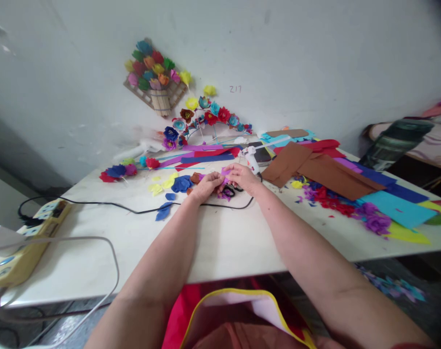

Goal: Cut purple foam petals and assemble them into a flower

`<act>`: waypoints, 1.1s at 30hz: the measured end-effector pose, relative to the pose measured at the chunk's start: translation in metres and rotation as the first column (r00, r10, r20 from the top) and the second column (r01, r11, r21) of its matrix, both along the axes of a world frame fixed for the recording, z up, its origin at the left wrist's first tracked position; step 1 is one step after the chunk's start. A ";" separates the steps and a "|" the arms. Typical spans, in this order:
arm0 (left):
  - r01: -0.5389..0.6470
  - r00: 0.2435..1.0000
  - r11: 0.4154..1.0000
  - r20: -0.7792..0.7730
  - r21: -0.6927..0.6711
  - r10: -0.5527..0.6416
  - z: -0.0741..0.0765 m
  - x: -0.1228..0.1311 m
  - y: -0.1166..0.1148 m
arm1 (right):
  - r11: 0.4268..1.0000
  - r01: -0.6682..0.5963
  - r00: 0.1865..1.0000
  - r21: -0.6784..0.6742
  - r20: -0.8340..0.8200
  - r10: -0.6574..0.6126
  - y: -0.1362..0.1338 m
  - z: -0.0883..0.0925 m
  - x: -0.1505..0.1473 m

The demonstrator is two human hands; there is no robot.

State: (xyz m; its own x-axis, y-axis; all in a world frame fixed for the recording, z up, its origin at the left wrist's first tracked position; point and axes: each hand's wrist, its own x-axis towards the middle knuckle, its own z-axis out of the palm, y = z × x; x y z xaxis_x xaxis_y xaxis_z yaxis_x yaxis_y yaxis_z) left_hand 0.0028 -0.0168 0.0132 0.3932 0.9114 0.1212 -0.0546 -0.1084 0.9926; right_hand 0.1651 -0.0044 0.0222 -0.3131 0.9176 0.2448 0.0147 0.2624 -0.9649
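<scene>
My left hand [209, 186] and my right hand [241, 177] meet over the middle of the white table, fingertips close together. A small piece of purple crepe paper [225, 171] shows between them, pinched by the fingers of both hands. Just below the fingers lie black-handled scissors [229, 191], partly covered, with another purple scrap beside them. To the left of my left hand are blue paper petals [181, 183], yellow petals [169, 181] and a few brown ones. A white glue gun [251, 159] stands right behind my right hand.
A black cord [133, 211] crosses the table from the yellow power strip [55, 220] at the left. Brown paper sheets [337, 175], colored strips and purple and red scraps [333, 201] cover the right side. Paper flowers [209, 116] stand at the back.
</scene>
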 end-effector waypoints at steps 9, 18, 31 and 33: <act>-0.031 0.998 0.999 -0.057 -0.042 0.029 -0.003 -0.001 0.004 | 0.991 0.002 0.990 0.135 0.137 -0.020 0.004 -0.003 0.002; -0.035 0.998 0.999 -0.059 -0.032 0.033 -0.002 -0.002 0.003 | 0.988 0.016 0.988 0.156 0.150 -0.040 0.002 -0.001 0.003; -0.036 0.999 0.999 0.014 -0.029 0.036 -0.005 -0.006 0.003 | 0.985 0.024 0.999 -0.172 0.036 -0.018 -0.003 0.005 0.004; -0.042 0.999 0.999 0.004 -0.026 0.042 -0.005 -0.006 0.003 | 0.990 0.012 0.998 -0.142 0.070 -0.002 -0.002 0.002 0.003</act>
State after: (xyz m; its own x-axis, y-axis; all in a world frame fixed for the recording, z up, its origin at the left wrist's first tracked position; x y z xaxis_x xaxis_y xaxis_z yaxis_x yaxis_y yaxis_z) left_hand -0.0028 -0.0141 0.0087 0.3542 0.9299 0.0991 -0.0556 -0.0849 0.9948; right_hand 0.1678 -0.0061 0.0245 -0.3182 0.9438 0.0893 0.0839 0.1219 -0.9890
